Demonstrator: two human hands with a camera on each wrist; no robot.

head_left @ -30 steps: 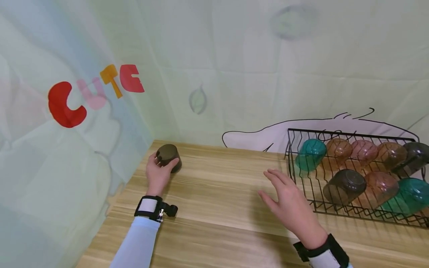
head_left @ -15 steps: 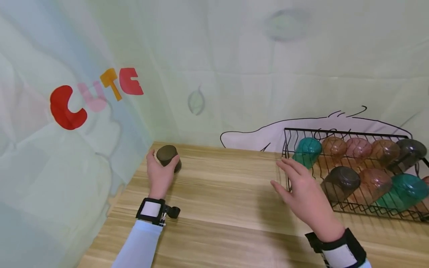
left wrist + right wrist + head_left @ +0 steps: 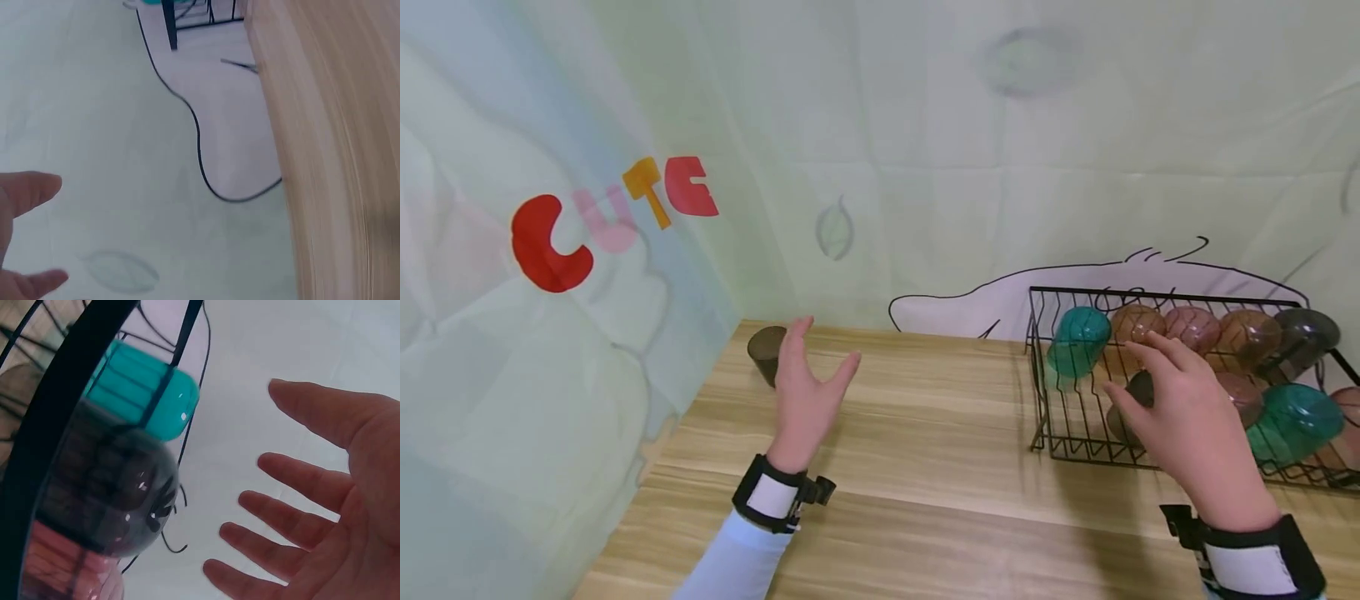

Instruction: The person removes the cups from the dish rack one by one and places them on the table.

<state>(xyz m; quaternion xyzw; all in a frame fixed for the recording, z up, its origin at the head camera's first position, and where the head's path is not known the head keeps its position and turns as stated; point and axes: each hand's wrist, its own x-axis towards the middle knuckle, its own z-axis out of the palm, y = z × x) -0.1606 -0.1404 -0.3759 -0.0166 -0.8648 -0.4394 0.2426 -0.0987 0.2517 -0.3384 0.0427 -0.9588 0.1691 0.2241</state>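
At the back left of the table stands a dark, smoky cup. My left hand is raised just to its right, thumb and fingers spread, overlapping the cup's edge in the head view. The left wrist view shows only two fingertips, with nothing held. Over the front of the black wire rack, my right hand hangs with fingers apart and nothing in its grasp. It partly hides a grey see-through cup lying upside down in the rack's front row. In the right wrist view, the fingertips are apart from that cup.
Several coloured cups fill the rack: a teal cup at the back left, a dark cup at the back right, another teal cup in front. A printed curtain hangs close behind the wooden table.
My left hand has let go of the dark cup and lifted away to the right. My right hand has moved right, from beside the rack to above its front row.
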